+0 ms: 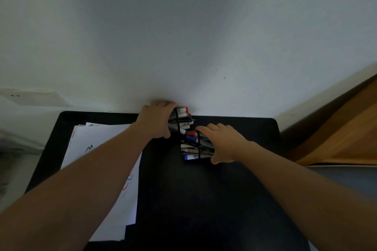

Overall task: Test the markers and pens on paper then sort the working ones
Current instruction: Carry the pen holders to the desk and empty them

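Both our forearms reach in from the bottom corners and stretch across the black table toward its far edge at the white wall. White paper sheets lie on the table's left half, partly under our left forearm, with a black scribble near their top and red and blue scribbles lower down by their right edge. To the right of the sheets the dark surface runs bare from the near edge up to our hands. The table's far corners are rounded, and its back edge sits against the wall. Past the right edge a wooden surface slants away.

Our left hand grasps a black mesh cup right at the far edge, fingers wrapped over its top and thumb beneath; the cup is tipped so its mouth faces right. Markers with white barrels and red, orange and blue caps stick out of it, along with a dark pen.

Our right hand grips a second mesh cup just in front of and to the right of the first, tipped with its mouth facing left. White-barrelled markers with red and blue caps stick out of it. The two bundles nearly touch between our hands.
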